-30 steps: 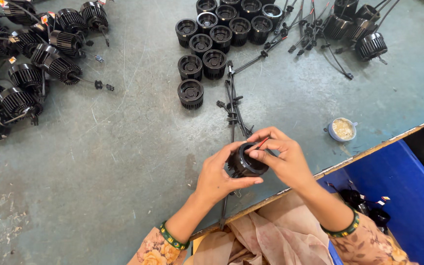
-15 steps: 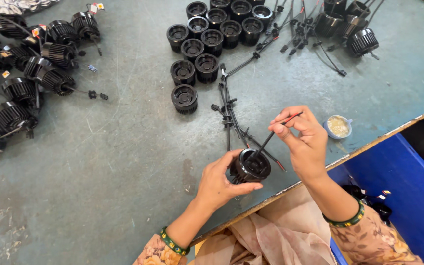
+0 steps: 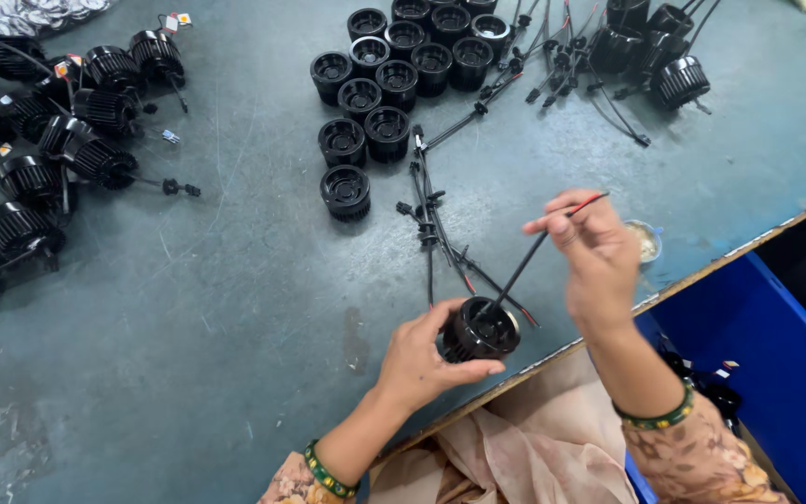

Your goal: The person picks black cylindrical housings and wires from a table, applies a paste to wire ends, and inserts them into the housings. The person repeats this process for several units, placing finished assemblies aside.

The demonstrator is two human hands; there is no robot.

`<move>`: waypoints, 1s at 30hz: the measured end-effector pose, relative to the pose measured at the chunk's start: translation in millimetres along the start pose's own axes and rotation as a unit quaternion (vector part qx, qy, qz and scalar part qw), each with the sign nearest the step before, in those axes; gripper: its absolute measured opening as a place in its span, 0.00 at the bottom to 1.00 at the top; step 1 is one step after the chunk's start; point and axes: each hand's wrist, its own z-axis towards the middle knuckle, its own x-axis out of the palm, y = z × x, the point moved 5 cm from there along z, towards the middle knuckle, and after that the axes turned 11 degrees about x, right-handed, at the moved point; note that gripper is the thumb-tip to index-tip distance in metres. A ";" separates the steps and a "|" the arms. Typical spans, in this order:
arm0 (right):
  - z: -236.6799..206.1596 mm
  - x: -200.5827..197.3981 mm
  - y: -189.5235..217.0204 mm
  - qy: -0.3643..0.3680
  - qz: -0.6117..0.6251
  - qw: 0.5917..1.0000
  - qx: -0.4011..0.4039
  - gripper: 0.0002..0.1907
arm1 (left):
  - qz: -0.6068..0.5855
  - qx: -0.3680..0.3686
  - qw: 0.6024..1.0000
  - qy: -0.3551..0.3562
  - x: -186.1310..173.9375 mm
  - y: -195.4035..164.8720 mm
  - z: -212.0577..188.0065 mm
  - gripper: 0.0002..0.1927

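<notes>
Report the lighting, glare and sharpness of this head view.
Head view: even overhead light, soft shadows under the black housings; mild sheen on the grey table; left hand, finned housing and right hand with its wire are sharp; wide-angle bending at the edges.

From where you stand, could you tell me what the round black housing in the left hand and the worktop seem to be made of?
Housing: probably matt black metal or moulded plastic, judging by its ribbed sides; hard to tell which. Worktop: likely grey-painted sheet metal, scratched and worn in patches.

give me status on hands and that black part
Left hand grips round black finned housing. Right hand pinches thin black wire running from it. Nothing blocking.
</notes>
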 end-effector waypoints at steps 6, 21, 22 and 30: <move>-22.5 -6.5 -48.8 -0.053 0.193 0.969 0.142 0.10 | 0.078 0.022 0.996 0.034 8.8 -0.5 1.9 0.40; -55.8 -53.3 -96.2 -0.174 0.272 0.920 0.221 0.10 | 0.150 0.090 0.984 -0.024 3.0 -9.6 23.4 0.41; -54.8 -55.6 -101.0 -0.181 0.287 0.914 0.224 0.10 | 0.178 0.070 0.981 -0.016 4.1 -12.3 28.2 0.40; -42.1 -70.4 -136.2 -0.197 0.451 0.832 0.257 0.08 | 0.408 0.345 0.841 0.079 17.7 -91.8 91.3 0.41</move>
